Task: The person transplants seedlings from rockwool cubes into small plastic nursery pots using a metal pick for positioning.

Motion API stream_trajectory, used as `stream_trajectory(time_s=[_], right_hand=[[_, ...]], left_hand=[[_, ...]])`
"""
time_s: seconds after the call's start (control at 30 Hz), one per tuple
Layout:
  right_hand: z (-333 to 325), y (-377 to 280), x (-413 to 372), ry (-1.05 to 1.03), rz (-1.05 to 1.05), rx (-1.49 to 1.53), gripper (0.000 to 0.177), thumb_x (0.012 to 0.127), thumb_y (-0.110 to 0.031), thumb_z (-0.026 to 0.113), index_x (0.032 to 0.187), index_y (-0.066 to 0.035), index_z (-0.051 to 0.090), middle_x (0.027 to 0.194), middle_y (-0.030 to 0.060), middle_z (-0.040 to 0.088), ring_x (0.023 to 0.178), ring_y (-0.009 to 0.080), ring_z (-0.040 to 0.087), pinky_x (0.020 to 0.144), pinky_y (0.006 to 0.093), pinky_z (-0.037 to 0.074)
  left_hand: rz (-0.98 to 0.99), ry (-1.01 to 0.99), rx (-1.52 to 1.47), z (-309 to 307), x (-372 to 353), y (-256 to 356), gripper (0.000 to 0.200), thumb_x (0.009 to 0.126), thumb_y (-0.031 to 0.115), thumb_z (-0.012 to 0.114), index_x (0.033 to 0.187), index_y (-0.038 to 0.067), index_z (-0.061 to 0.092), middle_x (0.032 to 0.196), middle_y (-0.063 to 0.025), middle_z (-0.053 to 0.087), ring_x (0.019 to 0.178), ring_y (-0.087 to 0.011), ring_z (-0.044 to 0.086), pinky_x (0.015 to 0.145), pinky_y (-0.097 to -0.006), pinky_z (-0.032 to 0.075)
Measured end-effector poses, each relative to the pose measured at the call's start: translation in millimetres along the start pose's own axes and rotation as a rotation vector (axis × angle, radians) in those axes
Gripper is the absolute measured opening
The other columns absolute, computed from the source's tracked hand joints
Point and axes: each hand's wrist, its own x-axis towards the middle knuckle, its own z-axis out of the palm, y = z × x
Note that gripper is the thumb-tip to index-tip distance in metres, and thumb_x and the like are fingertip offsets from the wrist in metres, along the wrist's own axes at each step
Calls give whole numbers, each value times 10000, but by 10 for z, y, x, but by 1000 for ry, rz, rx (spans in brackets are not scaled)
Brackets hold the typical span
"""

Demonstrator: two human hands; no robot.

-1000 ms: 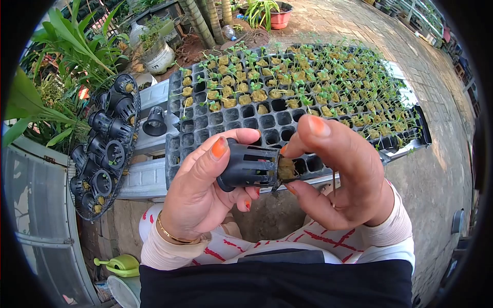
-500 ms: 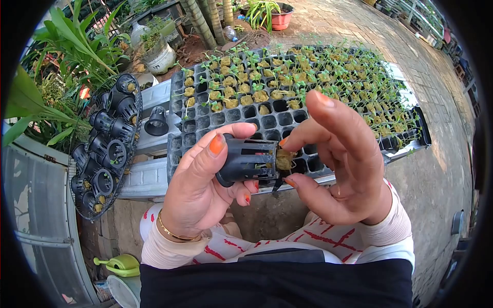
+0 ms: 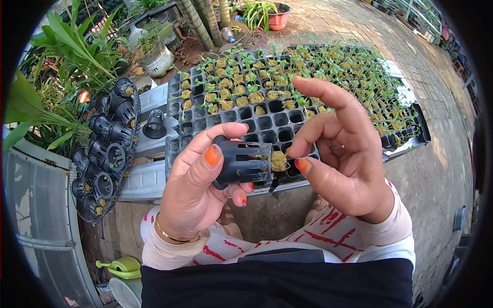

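My left hand (image 3: pixel 187 190) holds a black slotted net pot (image 3: pixel 246 163) on its side, its fingers and thumb wrapped round the wider rim end. From the narrow end, which faces right, pokes a yellowish-brown spongy plug (image 3: pixel 279 161) with fine root-like strands. Thumb and a fingertip of my right hand (image 3: pixel 344 154) are drawn together just beside that plug; whether a strand is between them is too small to make out. Another finger of this hand points up. Behind both hands lies a black seedling tray (image 3: pixel 218 120), with many cells holding similar plugs and green sprouts.
On the left, a black mesh basket (image 3: pixel 134 149) carries several net pots. A single net pot (image 3: pixel 154 124) stands on the pale slatted bench (image 3: pixel 146 179). A green watering can (image 3: pixel 123 267) is at the lower left, and a red pot (image 3: pixel 279 19) at the back.
My right thumb and fingertip have come closer together and shifted slightly right, off the plug. The net pot stays in my left hand, having moved slightly left.
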Motion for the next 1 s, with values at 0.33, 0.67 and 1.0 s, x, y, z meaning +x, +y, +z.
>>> stream_trajectory(time_s=[0.33, 0.67, 1.0], right_hand=[[109, -48, 13, 53, 146, 131, 696, 704, 22, 506, 1367, -2, 293, 776, 40, 587, 554, -21, 410, 509, 124, 285], [67, 130, 35, 63, -82, 39, 619, 699, -22, 578, 1292, 9, 404, 851, 61, 590, 661, 36, 462, 534, 164, 326], [125, 78, 86, -37, -370, -366, 535, 621, -233, 817, 1056, -3, 607, 903, 69, 612, 719, 161, 534, 596, 266, 419]], left_hand=[[16, 0, 67, 25, -9, -15, 525, 891, 312, 591, 1255, -17, 406, 1029, -117, 560, 742, -153, 626, 541, -226, 545], [54, 26, 214, 27, -18, 0, 673, 840, 371, 640, 1257, -78, 363, 1067, -154, 541, 740, -212, 655, 482, -224, 553], [174, -57, 353, 129, -102, 31, 860, 636, 107, 839, 1328, -16, 343, 1108, -77, 504, 990, -139, 557, 787, -259, 510]])
